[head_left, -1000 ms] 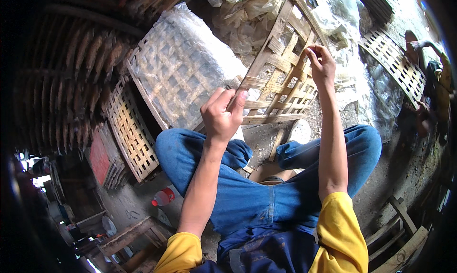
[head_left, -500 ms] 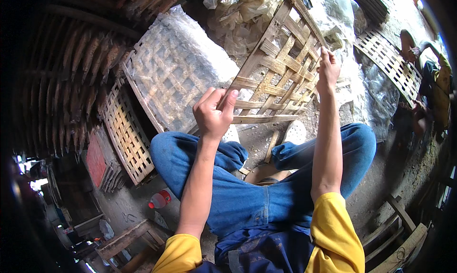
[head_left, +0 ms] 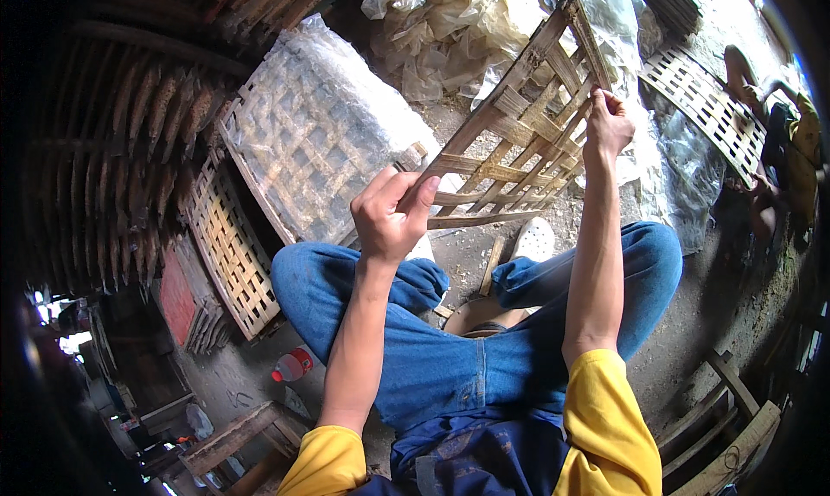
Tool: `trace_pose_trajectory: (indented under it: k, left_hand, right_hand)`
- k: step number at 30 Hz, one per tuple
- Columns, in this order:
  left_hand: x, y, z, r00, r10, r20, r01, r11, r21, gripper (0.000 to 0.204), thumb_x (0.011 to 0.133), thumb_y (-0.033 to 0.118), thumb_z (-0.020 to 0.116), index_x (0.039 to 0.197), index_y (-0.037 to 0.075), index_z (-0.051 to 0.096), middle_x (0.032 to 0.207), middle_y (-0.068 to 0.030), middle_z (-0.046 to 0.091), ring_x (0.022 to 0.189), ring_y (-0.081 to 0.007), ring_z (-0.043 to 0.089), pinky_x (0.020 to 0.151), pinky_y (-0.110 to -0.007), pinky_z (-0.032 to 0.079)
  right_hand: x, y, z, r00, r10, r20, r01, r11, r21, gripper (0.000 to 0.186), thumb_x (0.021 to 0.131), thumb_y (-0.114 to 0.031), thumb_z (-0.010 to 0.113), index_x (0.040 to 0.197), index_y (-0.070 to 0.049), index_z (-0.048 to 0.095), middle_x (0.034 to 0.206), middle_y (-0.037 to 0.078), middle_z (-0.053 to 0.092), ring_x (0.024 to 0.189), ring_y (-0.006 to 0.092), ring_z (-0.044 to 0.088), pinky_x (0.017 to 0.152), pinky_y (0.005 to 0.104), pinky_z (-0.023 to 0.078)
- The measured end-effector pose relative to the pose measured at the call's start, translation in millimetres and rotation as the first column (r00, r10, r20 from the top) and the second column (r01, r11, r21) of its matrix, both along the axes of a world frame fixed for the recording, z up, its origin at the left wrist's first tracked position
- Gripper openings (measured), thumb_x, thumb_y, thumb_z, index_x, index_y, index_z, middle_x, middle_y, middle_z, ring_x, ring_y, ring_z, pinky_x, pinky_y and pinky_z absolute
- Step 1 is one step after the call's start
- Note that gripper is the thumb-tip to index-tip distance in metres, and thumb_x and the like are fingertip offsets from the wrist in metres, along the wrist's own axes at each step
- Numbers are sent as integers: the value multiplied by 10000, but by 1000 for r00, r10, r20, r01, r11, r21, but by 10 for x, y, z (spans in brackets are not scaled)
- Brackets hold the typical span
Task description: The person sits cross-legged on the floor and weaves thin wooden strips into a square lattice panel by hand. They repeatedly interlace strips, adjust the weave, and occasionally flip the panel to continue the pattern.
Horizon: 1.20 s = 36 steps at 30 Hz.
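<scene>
I sit with crossed legs in blue jeans, holding up a woven bamboo lattice panel (head_left: 519, 142) in front of me. My left hand (head_left: 389, 215) grips its lower left corner, thumb on top of the strips. My right hand (head_left: 608, 124) pinches a strip at the panel's right edge, higher up. The panel is tilted, its far end pointing up and to the right. Loose strip ends stick out along its lower edge.
A large woven panel wrapped in clear plastic (head_left: 324, 137) leans at the left, with a smaller woven panel (head_left: 229, 254) beside it. Crumpled plastic sheets (head_left: 450, 29) lie behind. Another person (head_left: 778, 142) sits at the far right near a lattice panel (head_left: 705, 107). A red-capped bottle (head_left: 292, 365) lies on the ground.
The lattice panel has been raised and swung further from me. My right hand slid along its right edge and my left hand shifted its grip on the lower corner.
</scene>
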State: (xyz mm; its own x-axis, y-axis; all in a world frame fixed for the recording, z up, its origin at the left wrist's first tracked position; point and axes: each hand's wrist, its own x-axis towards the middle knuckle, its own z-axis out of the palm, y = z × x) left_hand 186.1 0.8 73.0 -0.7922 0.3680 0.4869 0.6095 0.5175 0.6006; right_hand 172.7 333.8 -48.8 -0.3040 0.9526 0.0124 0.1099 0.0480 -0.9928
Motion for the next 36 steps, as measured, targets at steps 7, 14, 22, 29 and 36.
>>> trace_pose_trajectory:
  k: [7,14,22,29,36]
  left_hand:
    - [-40,-10,-6,1000,23,12,-23,1000,0,184,885,234,766,805,74,724,630,-42,550,525,-189,545,494,-333,401]
    - [-111,-91,-61,996,75,54,-77,997,26,205,885,237,763,794,59,719,626,-48,559,534,-193,550,506,-335,401]
    - [-215,-150,-154,994,108,27,-108,994,17,243,881,241,765,755,46,692,611,-59,547,530,-210,527,516,-350,392]
    - [-192,-111,-124,996,83,35,-84,996,27,239,871,228,768,741,45,689,602,-52,531,526,-197,516,512,-342,383]
    - [-155,-120,-97,1000,0,7,-1,999,33,181,842,201,791,770,50,721,609,-45,547,525,-182,530,503,-327,391]
  right_hand:
    - [-24,-1,23,995,65,-74,-61,996,61,196,891,-199,741,970,-20,726,804,55,697,706,148,630,687,321,520]
    - [90,163,76,847,-241,-474,6,896,-445,154,962,-81,630,1087,-33,554,814,50,595,577,124,551,517,265,478]
    - [129,265,-140,935,-304,-183,246,926,-286,188,960,-77,599,1145,-54,624,1032,102,669,845,174,630,769,329,512]
    - [114,271,-563,995,-54,-78,29,955,-296,244,883,-195,775,1040,-16,723,986,91,707,940,168,628,861,316,485]
    - [105,255,-583,983,-92,-157,39,950,-310,335,851,-244,828,1041,3,706,971,73,713,856,142,636,783,294,507]
